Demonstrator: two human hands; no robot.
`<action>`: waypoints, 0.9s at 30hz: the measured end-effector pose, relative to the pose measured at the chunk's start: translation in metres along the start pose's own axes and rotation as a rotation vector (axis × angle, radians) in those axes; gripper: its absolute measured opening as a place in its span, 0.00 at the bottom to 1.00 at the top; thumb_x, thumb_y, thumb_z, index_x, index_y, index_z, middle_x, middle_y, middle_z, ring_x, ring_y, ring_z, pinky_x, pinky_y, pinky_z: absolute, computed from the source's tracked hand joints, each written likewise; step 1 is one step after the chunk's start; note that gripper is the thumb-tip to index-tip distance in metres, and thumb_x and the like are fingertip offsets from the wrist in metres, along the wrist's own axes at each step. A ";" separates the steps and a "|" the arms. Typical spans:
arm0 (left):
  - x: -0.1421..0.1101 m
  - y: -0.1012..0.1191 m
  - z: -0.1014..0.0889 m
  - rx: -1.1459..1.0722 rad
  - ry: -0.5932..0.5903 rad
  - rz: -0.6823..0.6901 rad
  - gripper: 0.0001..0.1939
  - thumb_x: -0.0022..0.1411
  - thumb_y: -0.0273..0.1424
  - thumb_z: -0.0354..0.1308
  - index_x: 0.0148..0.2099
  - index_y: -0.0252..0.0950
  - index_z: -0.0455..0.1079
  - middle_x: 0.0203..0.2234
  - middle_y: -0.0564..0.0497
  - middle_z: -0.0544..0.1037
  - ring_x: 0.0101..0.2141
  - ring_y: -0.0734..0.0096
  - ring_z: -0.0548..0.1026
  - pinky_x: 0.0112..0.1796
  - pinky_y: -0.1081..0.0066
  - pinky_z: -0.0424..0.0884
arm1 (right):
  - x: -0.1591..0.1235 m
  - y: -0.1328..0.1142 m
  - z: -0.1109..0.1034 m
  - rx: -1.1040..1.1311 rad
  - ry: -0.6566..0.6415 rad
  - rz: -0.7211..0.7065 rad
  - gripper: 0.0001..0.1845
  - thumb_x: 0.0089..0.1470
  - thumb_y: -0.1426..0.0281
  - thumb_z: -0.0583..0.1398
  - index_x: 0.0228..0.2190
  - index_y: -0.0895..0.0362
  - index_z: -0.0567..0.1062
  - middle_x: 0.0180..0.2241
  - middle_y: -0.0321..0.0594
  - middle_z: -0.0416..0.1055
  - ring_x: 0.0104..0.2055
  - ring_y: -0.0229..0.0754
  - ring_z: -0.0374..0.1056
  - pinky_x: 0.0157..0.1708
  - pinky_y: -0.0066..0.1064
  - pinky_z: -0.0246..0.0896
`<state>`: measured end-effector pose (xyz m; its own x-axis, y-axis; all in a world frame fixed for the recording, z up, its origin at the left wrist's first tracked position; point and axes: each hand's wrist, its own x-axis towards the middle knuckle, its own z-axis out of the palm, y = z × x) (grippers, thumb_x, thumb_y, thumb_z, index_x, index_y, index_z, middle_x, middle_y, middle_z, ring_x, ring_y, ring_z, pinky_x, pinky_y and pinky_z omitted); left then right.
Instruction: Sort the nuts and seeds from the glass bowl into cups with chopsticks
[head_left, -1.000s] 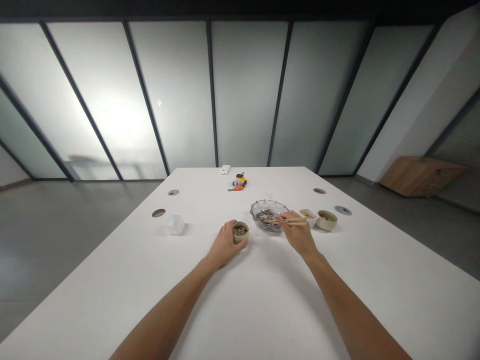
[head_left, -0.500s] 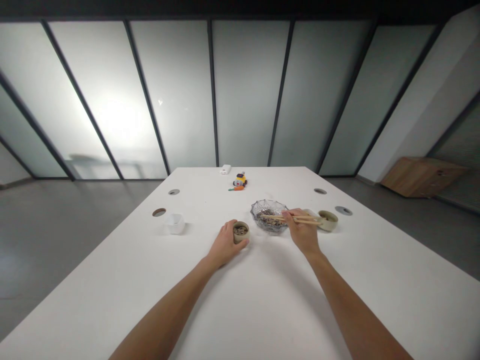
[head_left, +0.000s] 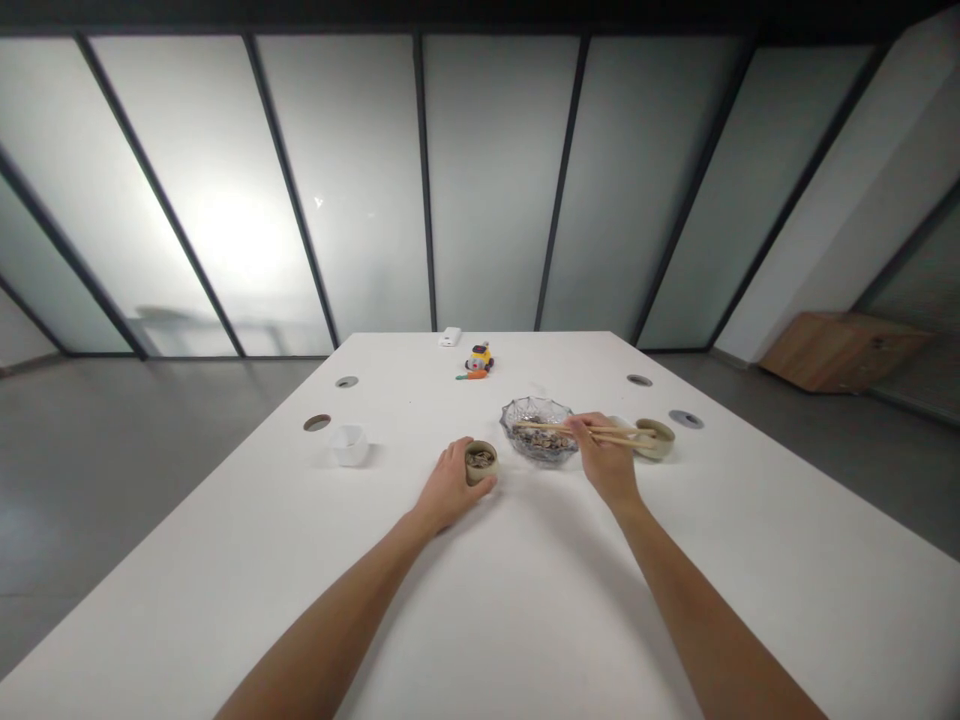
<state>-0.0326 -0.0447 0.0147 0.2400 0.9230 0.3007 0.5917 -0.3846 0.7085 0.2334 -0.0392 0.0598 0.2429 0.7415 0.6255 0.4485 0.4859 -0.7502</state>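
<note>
My left hand (head_left: 452, 485) is wrapped round a small beige cup (head_left: 484, 477) standing on the table. Inside the cup lie what look like sunflower seeds (head_left: 480, 459). In my right hand (head_left: 606, 462) is a pair of wooden chopsticks (head_left: 545, 427), gripped near the middle. Their tips are over a clear faceted glass bowl (head_left: 517, 410), which holds more of the seeds (head_left: 541, 441). Whether a seed is between the tips is too small to tell. Behind the chopsticks' rear ends stands a second, olive-green cup (head_left: 660, 450), partly covered by them.
A white plastic container (head_left: 350, 447) stands left on the white table (head_left: 480, 620). Further back are a yellow toy vehicle (head_left: 478, 357), an orange carrot-shaped item (head_left: 474, 375) and a white device (head_left: 450, 337). Round grommet holes (head_left: 317, 423) line both sides. A white item behind my right hand is mostly hidden.
The chopstick tips have risen slightly and now spread a little apart over the glass bowl. My left hand and the cup have stayed in place.
</note>
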 end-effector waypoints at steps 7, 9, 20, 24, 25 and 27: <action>0.001 0.000 0.001 0.010 0.009 0.014 0.33 0.60 0.35 0.67 0.64 0.36 0.63 0.59 0.39 0.73 0.59 0.50 0.72 0.61 0.54 0.67 | -0.003 0.026 0.003 -0.091 -0.136 -0.172 0.27 0.64 0.44 0.58 0.30 0.53 0.79 0.30 0.42 0.77 0.33 0.46 0.71 0.36 0.38 0.69; 0.001 0.000 0.001 0.007 0.012 0.019 0.33 0.60 0.35 0.67 0.64 0.37 0.63 0.58 0.39 0.73 0.59 0.50 0.72 0.61 0.54 0.67 | -0.004 0.029 0.004 -0.094 -0.149 -0.183 0.27 0.64 0.44 0.58 0.29 0.53 0.79 0.30 0.41 0.77 0.33 0.46 0.71 0.36 0.37 0.68; 0.001 0.003 0.000 0.014 -0.014 -0.022 0.35 0.59 0.35 0.67 0.66 0.35 0.61 0.60 0.37 0.71 0.60 0.49 0.70 0.62 0.54 0.65 | -0.006 0.033 0.003 -0.079 -0.161 -0.190 0.24 0.65 0.47 0.59 0.32 0.53 0.81 0.33 0.42 0.76 0.36 0.46 0.72 0.37 0.38 0.70; 0.000 0.003 0.000 0.000 -0.008 -0.026 0.35 0.59 0.35 0.67 0.65 0.36 0.62 0.59 0.38 0.72 0.60 0.49 0.71 0.62 0.53 0.65 | -0.001 0.027 -0.001 -0.055 -0.078 -0.120 0.24 0.62 0.46 0.61 0.29 0.52 0.81 0.31 0.42 0.77 0.35 0.48 0.72 0.40 0.42 0.72; 0.000 0.002 0.000 -0.004 -0.006 -0.024 0.35 0.59 0.35 0.67 0.65 0.37 0.62 0.59 0.38 0.72 0.60 0.49 0.71 0.62 0.53 0.65 | 0.001 0.025 -0.001 -0.011 -0.041 -0.080 0.24 0.60 0.45 0.62 0.28 0.52 0.81 0.30 0.42 0.77 0.35 0.48 0.73 0.41 0.44 0.73; 0.001 0.001 0.001 -0.008 -0.003 -0.018 0.34 0.59 0.36 0.67 0.65 0.37 0.62 0.59 0.39 0.72 0.60 0.49 0.71 0.62 0.53 0.65 | 0.004 0.020 0.000 0.158 0.017 0.031 0.24 0.57 0.44 0.65 0.28 0.52 0.80 0.30 0.41 0.76 0.34 0.48 0.74 0.41 0.46 0.76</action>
<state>-0.0311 -0.0446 0.0152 0.2316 0.9300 0.2855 0.5895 -0.3677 0.7193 0.2436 -0.0268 0.0471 0.2693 0.7501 0.6041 0.2997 0.5309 -0.7927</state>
